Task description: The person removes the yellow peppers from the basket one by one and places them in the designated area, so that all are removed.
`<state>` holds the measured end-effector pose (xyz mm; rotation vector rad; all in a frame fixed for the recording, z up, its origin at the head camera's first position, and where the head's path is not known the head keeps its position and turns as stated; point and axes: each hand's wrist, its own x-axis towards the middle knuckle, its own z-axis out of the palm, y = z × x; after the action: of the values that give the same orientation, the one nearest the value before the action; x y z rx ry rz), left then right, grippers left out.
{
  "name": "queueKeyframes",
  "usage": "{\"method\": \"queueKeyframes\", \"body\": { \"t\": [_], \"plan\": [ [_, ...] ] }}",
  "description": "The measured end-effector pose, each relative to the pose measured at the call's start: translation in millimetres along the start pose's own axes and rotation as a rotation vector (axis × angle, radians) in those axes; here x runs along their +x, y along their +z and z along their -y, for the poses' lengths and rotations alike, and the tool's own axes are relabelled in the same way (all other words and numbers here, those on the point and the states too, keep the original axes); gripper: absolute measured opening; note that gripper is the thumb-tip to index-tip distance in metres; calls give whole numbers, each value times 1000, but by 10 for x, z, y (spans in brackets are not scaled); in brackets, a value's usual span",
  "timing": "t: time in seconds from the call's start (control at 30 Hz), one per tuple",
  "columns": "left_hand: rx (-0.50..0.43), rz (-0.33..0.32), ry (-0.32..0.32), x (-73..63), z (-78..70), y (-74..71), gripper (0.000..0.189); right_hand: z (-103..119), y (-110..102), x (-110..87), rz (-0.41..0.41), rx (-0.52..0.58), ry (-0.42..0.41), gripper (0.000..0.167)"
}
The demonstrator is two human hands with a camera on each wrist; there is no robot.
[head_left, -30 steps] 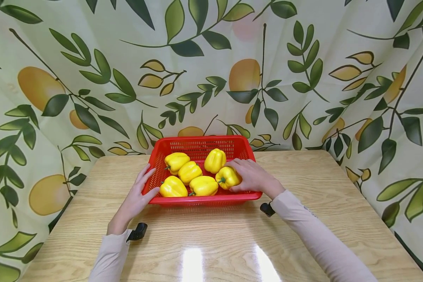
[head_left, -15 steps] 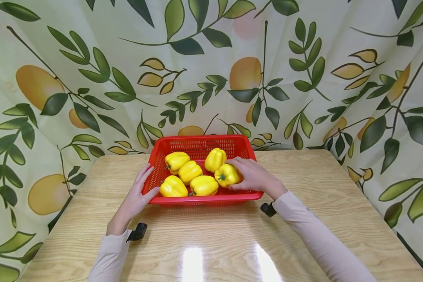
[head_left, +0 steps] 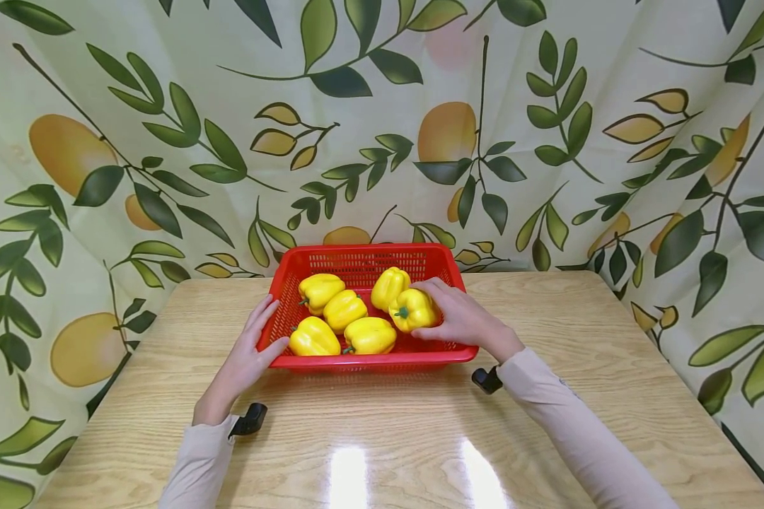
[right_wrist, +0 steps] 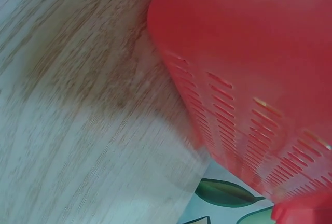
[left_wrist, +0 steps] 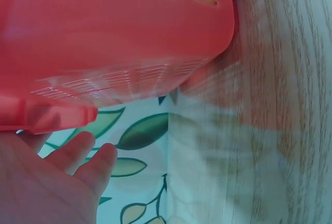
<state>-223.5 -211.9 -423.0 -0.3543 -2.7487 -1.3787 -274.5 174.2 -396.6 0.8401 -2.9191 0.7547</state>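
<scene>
Between the curled fingers of the right hand [head_left: 450, 316], one yellow bell pepper [head_left: 415, 309] is on the move! It sits a touch higher than a second ago, gripped at its side, its green stem [head_left: 402, 312] pointing away from the palm. Still within the red basket [head_left: 371, 361], mind you; whether it's fully off the bottom, I can't tell from where I'm standing. Just past those fingertips stands an upright pepper [head_left: 390, 285], so close behind that I can't say whether the two touch. Four more peppers [head_left: 345, 312] lie over toward the other hand's fingers, and none has stirred. And the left hand [head_left: 248, 346]? Holding its place, fingers straight and spread along the near end of the basket, thumb at the rim's corner, gripping nothing; I'd call that steadying. Beneath both wrists runs the wood-grain surface [head_left: 395, 424]. That small rise suggests the lift has only begun, with five peppers untouched.
</scene>
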Motion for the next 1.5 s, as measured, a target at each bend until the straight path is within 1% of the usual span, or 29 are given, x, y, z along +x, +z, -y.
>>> {"method": "queueKeyframes", "body": {
  "t": [0.17, 0.37, 0.63, 0.87, 1.13, 1.5],
  "plan": [
    [-6, -5, 6, 4, -4, 2, 70, -20, 2, -1, -33, 66, 5, 77],
    [-3, -8, -3, 1, -9, 3, 70, -54, 6, 5, -81, 114, 3, 78],
    [15, -14, -7, -13, -2, 23, 71, -57, -17, 16, -102, 153, 23, 81],
    [4, -12, -15, -4, 6, 28, 70, -35, -97, -4, -122, 199, 54, 85],
    [-11, -6, -21, -9, -16, 10, 71, -38, -225, -58, -150, 192, 89, 85],
    [-19, -11, -14, -8, -18, 15, 70, -101, -340, -113, -236, 149, 55, 81]
  ]
}}
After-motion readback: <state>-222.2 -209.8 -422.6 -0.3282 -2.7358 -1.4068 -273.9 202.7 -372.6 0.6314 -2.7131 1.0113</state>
